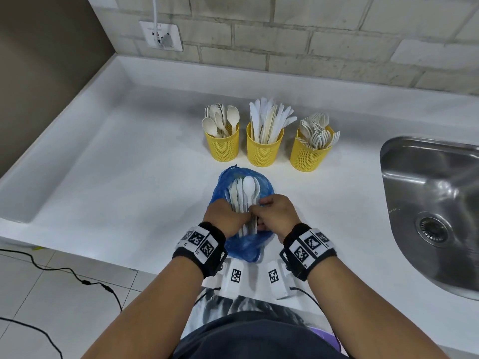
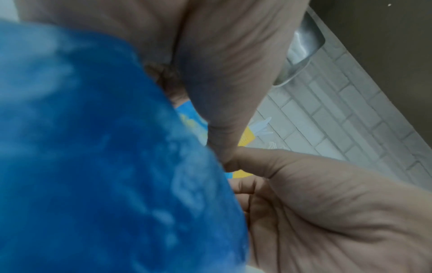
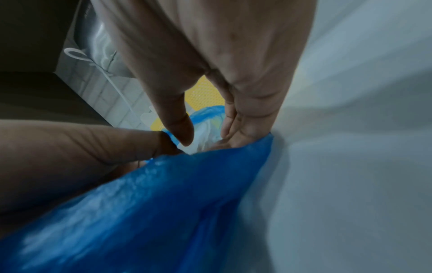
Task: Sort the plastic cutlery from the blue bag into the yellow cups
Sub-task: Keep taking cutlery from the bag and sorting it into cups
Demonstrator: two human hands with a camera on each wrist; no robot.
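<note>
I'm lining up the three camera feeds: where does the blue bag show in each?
Head: blue bag at lower centre, on the counter under both hands.
Left wrist: fills the left half.
Right wrist: fills the bottom, rising rightward.
Shared landmark: a yellow cup beyond the bag.

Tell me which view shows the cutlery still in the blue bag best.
The head view: the cutlery in the bag lies fanned out in the open blue bag, a spoon bowl on top, both hands at the handles. The right wrist view shows only a whitish glimpse between the fingers. The left wrist view shows none of it, just bag and hands.
</note>
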